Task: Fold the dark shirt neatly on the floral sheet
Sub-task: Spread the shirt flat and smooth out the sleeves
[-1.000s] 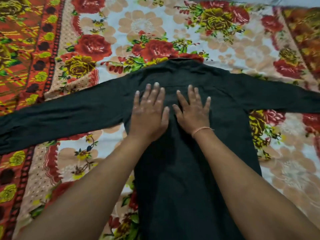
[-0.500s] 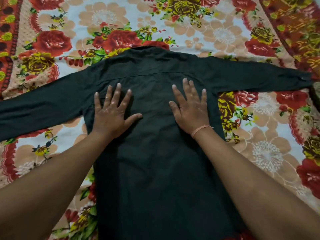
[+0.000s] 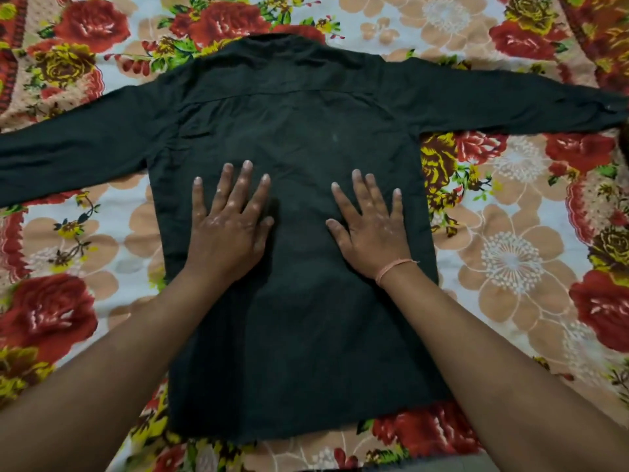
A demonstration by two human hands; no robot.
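**Shirt flat, no fold made yet**

The shirt [image 3: 306, 335] lies back-up in the middle of the sheet [image 3: 510, 260]. Its collar [image 3: 272, 42] points to the far edge and its hem [image 3: 272, 434] sits close to the near edge. Both sleeves are out wide: the left sleeve [image 3: 78, 155] runs toward the left edge, the right sleeve [image 3: 510, 97] toward the right, its cuff at the border of view.

The left hand [image 3: 228, 229] is flat on the cloth with fingers spread, palm down, gripping nothing. The right hand [image 3: 371, 229] does the same just across the centre line, a thin thread band [image 3: 394, 267] on its wrist. They're apart, one on each half of the back, about mid-body.

Where does that leave us? My read is that the laying-out and smoothing is about done. The body looks flat, with only faint creases below the yoke. Nothing is folded, though: no sleeve is brought in, no side is turned over, and the hem isn't lifted. Left to do, I'd say, are both sides and sleeves inward, then the length doubled up, so practically the whole fold lies ahead.
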